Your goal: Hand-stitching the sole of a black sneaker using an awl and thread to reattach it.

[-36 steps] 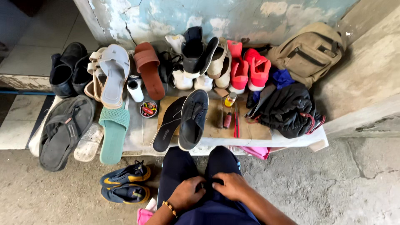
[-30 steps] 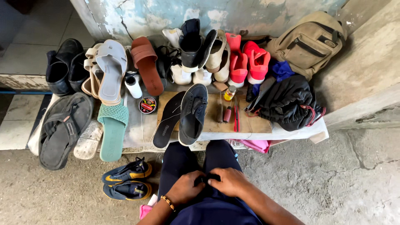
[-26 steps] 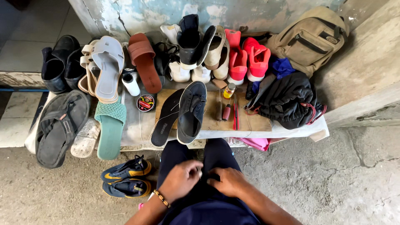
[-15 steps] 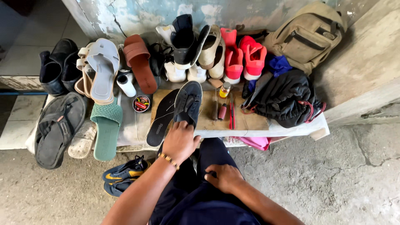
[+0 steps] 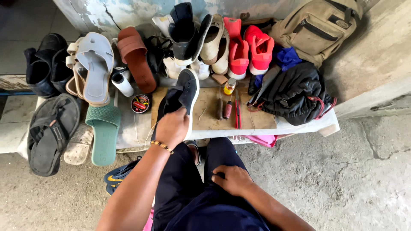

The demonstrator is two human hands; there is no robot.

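Black white-soled slip-on shoe [image 5: 185, 92] in closed left hand [image 5: 172, 127]; right hand [image 5: 233, 179] empty, curled.

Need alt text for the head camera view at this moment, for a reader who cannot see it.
The person's left hand grips a black slip-on shoe on a wooden board, while the right hand rests on their thigh. Sandals, red shoes, a tan backpack and small tools surround it.
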